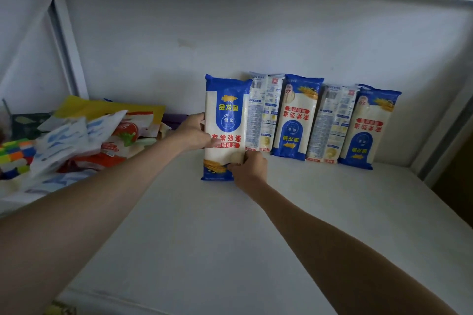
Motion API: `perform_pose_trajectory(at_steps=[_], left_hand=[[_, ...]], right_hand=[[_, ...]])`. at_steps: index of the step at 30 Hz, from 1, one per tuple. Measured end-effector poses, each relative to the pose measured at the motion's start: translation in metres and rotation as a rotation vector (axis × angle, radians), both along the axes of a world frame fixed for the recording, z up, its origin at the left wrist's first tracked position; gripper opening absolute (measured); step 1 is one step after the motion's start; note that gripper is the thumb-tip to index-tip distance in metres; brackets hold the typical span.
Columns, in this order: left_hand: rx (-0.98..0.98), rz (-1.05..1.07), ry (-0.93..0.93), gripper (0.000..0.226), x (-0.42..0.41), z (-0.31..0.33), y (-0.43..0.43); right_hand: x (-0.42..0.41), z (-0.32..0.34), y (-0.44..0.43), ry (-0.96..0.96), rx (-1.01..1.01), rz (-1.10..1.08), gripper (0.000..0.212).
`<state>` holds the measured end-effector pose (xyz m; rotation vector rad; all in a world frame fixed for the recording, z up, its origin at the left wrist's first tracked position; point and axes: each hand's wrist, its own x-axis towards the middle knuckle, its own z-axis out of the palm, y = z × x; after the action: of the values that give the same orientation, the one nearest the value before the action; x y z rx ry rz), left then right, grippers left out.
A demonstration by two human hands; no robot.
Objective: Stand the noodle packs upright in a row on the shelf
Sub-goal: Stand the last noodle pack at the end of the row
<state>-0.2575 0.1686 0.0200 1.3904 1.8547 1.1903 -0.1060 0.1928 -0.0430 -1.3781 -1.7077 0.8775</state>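
Observation:
A blue-and-white noodle pack (pixel 226 120) stands upright on the white shelf (pixel 204 238), at the left end of a row. My left hand (pixel 192 133) grips its left edge at mid height. My right hand (pixel 249 166) holds its lower right corner. To its right several more noodle packs lean upright against the back wall: one showing its back label (pixel 263 112), a blue one upside down (pixel 297 117), another back label (pixel 332 123) and a last blue one (pixel 368 128).
A loose heap of snack bags and wrappers (pixel 84 135) lies at the shelf's left, with a colourful cube (pixel 15 156) beside it. A white shelf post (pixel 61 28) rises at the left. The shelf's right frame (pixel 445 120) stands just beyond the last pack.

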Motion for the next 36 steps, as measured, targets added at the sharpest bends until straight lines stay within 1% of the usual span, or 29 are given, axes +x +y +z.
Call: perform_pose_trajectory(at_steps=[3,7,10,14,17,21,24,33,36], left_hand=[[0.041,0.048,-0.002,0.062,-0.007,-0.001,0.019],[0.121,0.132,0.042,0.055,-0.009,-0.004,0.042],[0.137,0.143,0.053,0.053,-0.015,-0.005,0.058],[0.158,0.151,0.05,0.049,-0.02,-0.007,0.081],[0.187,0.177,0.058,0.045,-0.025,-0.009,0.097],[0.198,0.229,0.084,0.043,-0.029,-0.01,0.115],[0.217,0.232,0.123,0.041,-0.028,-0.012,0.123],[0.227,0.245,0.149,0.044,-0.029,-0.016,0.133],[0.196,0.227,0.155,0.046,-0.028,-0.014,0.13]], right_hand=[[-0.013,0.003,0.016,0.027,0.004,0.004,0.034],[-0.029,0.002,0.033,0.04,0.041,-0.036,0.036],[-0.038,-0.001,0.047,0.014,0.055,-0.068,0.033],[-0.052,-0.004,0.066,-0.007,0.028,-0.179,0.032],[-0.061,-0.001,0.076,-0.031,0.053,-0.199,0.034],[-0.068,-0.001,0.087,-0.097,0.11,-0.234,0.027],[-0.069,0.001,0.094,-0.128,0.1,-0.227,0.026],[-0.069,0.016,0.105,-0.187,0.076,-0.203,0.034],[-0.058,0.017,0.103,-0.185,0.062,-0.161,0.03]])
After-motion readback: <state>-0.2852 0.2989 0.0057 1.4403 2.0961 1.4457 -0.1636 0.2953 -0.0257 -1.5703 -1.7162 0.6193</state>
